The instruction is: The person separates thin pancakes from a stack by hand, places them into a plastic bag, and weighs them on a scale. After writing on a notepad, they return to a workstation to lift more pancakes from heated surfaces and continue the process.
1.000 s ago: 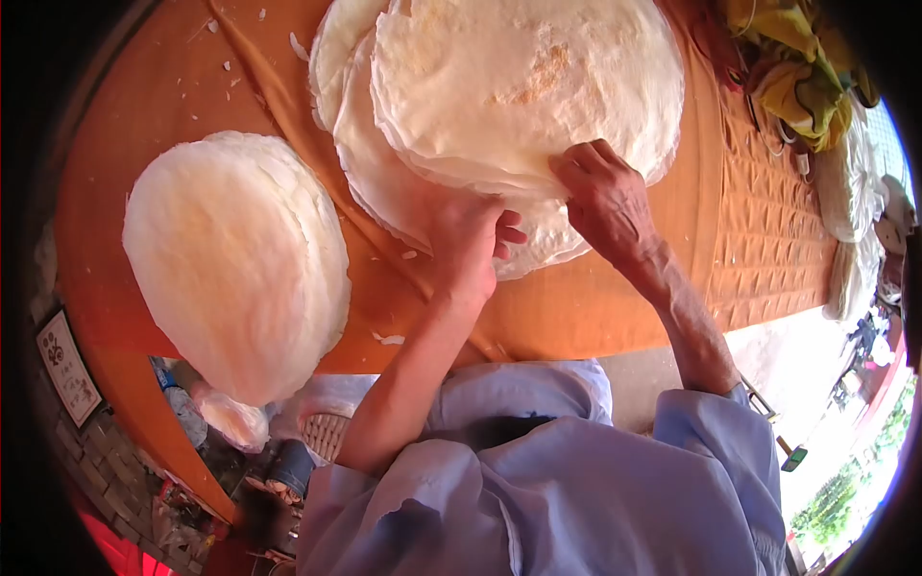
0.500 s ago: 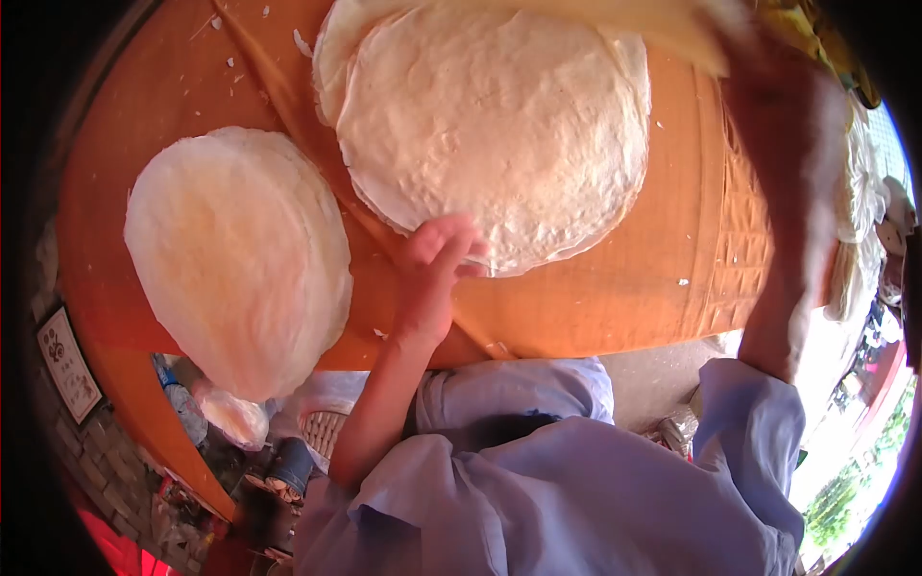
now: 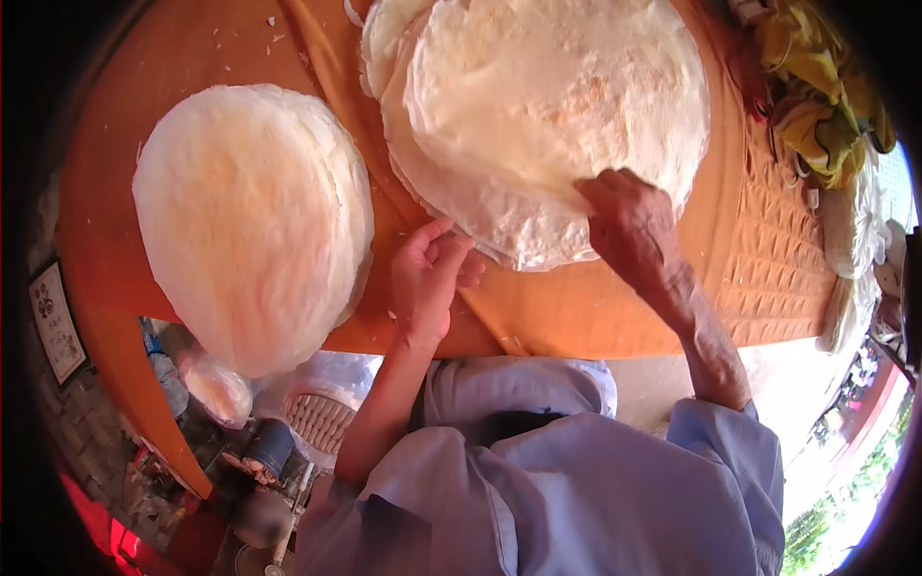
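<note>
A stack of thin, pale round pancakes lies on the orange cloth at the top middle. My right hand is closed in a pinch on the near edge of the top pancake, whose browned patch faces up. Just off the stack's lower left edge is my left hand, its fingers loosely bent and apart, with nothing visible between them. A second stack of pancakes sits to the left and overhangs the table's near edge.
Orange cloth covers the table, quilted on the right side. Yellow cloth or leaves and white plastic bags lie at the right edge. Below the table are a woven stool seat and a plastic-wrapped bundle.
My right hand has come from the upper right down to the stack's near edge, drawing a pancake over the top. My left hand stays near the stack's edge; the view has shifted slightly.
</note>
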